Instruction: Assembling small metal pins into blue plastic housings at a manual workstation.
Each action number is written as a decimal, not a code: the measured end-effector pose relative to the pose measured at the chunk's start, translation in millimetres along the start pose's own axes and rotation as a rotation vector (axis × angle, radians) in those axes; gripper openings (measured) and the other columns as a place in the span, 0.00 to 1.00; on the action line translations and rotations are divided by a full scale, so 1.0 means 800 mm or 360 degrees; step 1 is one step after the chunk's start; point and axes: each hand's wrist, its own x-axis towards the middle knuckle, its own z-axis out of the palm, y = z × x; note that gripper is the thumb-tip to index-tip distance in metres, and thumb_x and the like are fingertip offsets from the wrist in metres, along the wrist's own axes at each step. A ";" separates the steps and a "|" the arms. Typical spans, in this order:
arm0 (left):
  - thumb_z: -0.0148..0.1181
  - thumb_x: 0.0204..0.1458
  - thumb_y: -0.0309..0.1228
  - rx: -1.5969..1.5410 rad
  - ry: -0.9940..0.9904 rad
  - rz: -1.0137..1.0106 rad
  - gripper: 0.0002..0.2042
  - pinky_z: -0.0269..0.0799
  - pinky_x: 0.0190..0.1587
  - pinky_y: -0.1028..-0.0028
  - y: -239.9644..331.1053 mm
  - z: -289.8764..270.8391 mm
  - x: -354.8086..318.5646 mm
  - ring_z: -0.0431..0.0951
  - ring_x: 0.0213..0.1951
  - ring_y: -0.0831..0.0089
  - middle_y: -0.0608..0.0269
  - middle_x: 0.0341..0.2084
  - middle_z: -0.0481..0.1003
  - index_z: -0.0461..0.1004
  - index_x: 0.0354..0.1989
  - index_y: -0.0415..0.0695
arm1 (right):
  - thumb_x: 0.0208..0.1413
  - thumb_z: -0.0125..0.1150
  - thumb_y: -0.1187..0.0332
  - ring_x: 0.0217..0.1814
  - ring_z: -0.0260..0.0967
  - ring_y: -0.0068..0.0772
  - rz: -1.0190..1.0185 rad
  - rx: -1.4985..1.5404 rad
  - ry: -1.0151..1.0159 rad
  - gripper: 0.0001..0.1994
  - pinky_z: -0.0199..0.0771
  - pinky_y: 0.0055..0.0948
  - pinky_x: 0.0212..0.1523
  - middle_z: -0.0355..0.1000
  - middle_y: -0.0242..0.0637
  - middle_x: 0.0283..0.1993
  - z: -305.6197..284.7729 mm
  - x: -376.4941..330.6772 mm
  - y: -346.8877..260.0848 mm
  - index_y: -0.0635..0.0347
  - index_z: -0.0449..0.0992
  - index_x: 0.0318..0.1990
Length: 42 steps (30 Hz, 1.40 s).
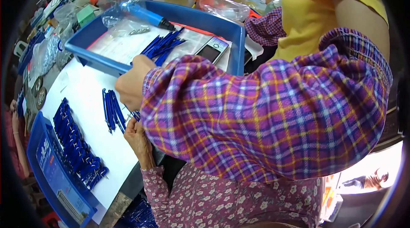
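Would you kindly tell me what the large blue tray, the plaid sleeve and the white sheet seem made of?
Large blue tray: probably hard plastic, smooth, its moulded rim catching light.
Plaid sleeve: woven cloth, matte, with soft folds; the fibre is unclear.
White sheet: likely paper or thin card, flat and plain.

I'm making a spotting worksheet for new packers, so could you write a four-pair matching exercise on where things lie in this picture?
Things:
1. phone
2. small bunch of blue sticks
3. long row of blue sticks
4. green box

Places:
A. on the white sheet, below the blue tray in the picture
B. upper left, outside the blue tray
C. inside the blue tray
D. lower left, alongside the blue panel

Pairs: 1-C, 2-A, 3-D, 4-B
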 end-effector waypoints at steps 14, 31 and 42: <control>0.50 0.40 0.20 0.0358 -0.0029 0.0201 0.00 0.56 0.25 0.81 -0.002 0.007 0.004 0.61 0.21 0.80 0.69 0.17 0.64 0.66 0.22 0.38 | 0.30 0.56 0.71 0.22 0.66 0.26 -0.0175 -0.0653 0.0147 0.04 0.49 0.36 0.13 0.67 0.28 0.15 0.010 -0.011 -0.026 0.55 0.70 0.11; 0.60 0.39 0.31 0.0065 -0.0166 0.0097 0.19 0.67 0.36 0.76 0.006 0.015 0.014 0.71 0.34 0.72 0.58 0.33 0.70 0.66 0.39 0.34 | 0.42 0.55 0.67 0.20 0.56 0.22 0.0278 0.0418 0.0369 0.07 0.41 0.31 0.20 0.58 0.18 0.15 0.040 -0.008 -0.044 0.48 0.71 0.15; 0.55 0.49 0.26 -0.0108 -0.0177 -0.0061 0.09 0.71 0.29 0.77 0.033 -0.001 0.016 0.74 0.25 0.74 0.57 0.26 0.73 0.68 0.35 0.32 | 0.29 0.57 0.68 0.23 0.67 0.34 0.0226 -0.0127 0.0215 0.04 0.55 0.38 0.15 0.68 0.33 0.17 0.071 0.033 -0.017 0.54 0.70 0.12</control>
